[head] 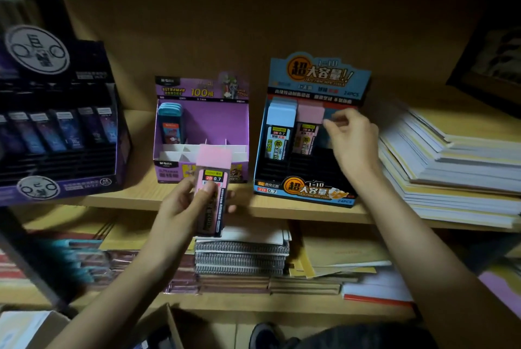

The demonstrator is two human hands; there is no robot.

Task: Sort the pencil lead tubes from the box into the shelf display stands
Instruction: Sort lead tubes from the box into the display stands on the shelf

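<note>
Squarely in the left hand [183,204], a pink-capped lead tube [212,168].

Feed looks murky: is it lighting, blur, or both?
Both. Head view: dim warm light, shelf back in shadow; right hand motion-blurred at the blue stand; pink tube in the left hand reads clearly; edges bow from wide lens.

On your shelf [141,196]: left stand [56,128], middle stand [214,120], right stand [318,77] in a row — paper stack [451,168] rightmost, notebooks [242,255] beneath.
</note>
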